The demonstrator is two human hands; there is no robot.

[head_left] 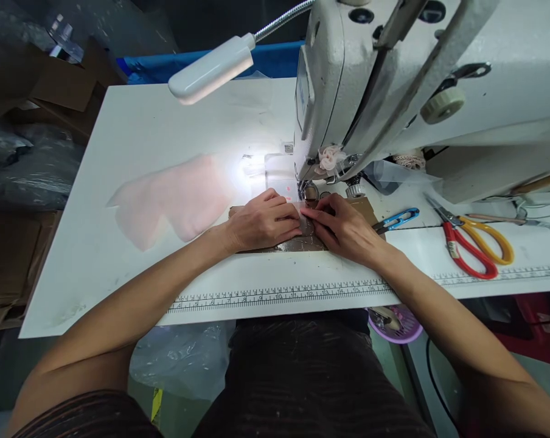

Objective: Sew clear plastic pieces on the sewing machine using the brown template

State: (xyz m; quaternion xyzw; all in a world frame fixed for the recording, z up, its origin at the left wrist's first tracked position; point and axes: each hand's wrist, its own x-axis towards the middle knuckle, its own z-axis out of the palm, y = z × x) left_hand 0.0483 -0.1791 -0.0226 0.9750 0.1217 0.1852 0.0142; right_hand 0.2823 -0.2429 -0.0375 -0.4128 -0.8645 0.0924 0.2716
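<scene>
1. The sewing machine (330, 79) is the landmark. Its needle area stands just beyond the person's fingertips, so the small thin, pale piece (306, 225) lies close to where stitches would form.
2. The left hand (268, 222) rests palm down just in front of the machine head and to its left. Its fingers are bent and close together over the pale piece's left side, seemingly to hold it flat. Its thumb is hidden, so a pinch cannot be told.
3. The right hand (343, 226) comes in from the other side, with its forefinger and thumb tips drawn near each other at the piece's right edge, probably for fine alignment. Whether they pinch it cannot be told.
4. Beneath both hands, in front of the machine head, is a brown strip (297, 244), perhaps serving as a smooth working surface.
5. Left of the machine, pink cloth (184, 198) lies spread on the white bench (133, 121), away from the fingers.
6. Right of the needle area, blue snips (400, 219) lie just beside the right wrist, with scissors (476, 243) farther right, both apparently within easy reach.
7. The lamp (213, 70), left of the machine head, throws light near the needle, likely to show small edges.
</scene>
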